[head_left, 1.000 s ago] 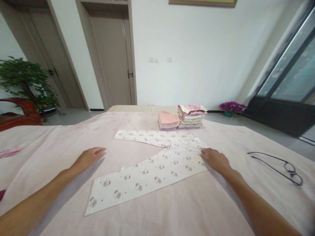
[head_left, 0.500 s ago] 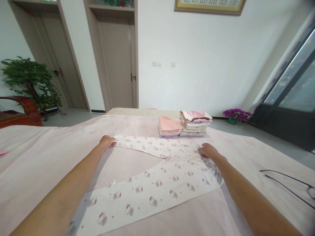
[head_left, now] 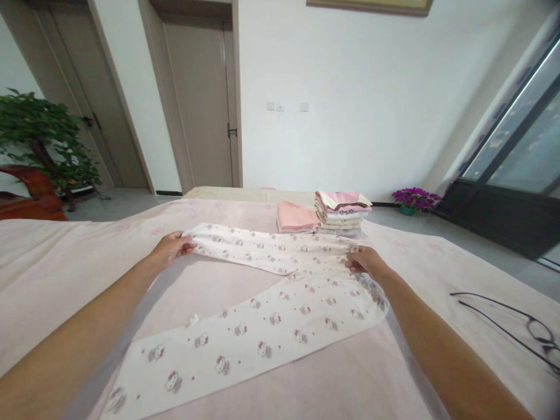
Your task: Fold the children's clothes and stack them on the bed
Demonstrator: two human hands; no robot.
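White pants [head_left: 258, 326] with a red-and-grey cartoon cat print lie spread sideways across the pink sheet. One leg stretches along the far side, the other along the near side, and the gathered waist is at the right. My left hand [head_left: 172, 248] pinches the cuff of the far leg and holds it slightly raised. At the waist end, my right hand [head_left: 365, 261] grips the upper edge, fingers curled around the cloth. The near leg lies flat, its end close to my left forearm.
Beyond the pants stand a folded peach cloth pile [head_left: 297, 217] and a taller stack of folded clothes [head_left: 342, 210]. Eyeglasses [head_left: 536, 332] lie on the pink sheet [head_left: 420, 274] at the right. A leafy plant [head_left: 39, 128] and purple flowers [head_left: 415, 199] stand on the floor beyond.
My left hand has moved a little left and up, lifting the far leg's cuff. The far leg looks wider and more raised. The view has shifted slightly.
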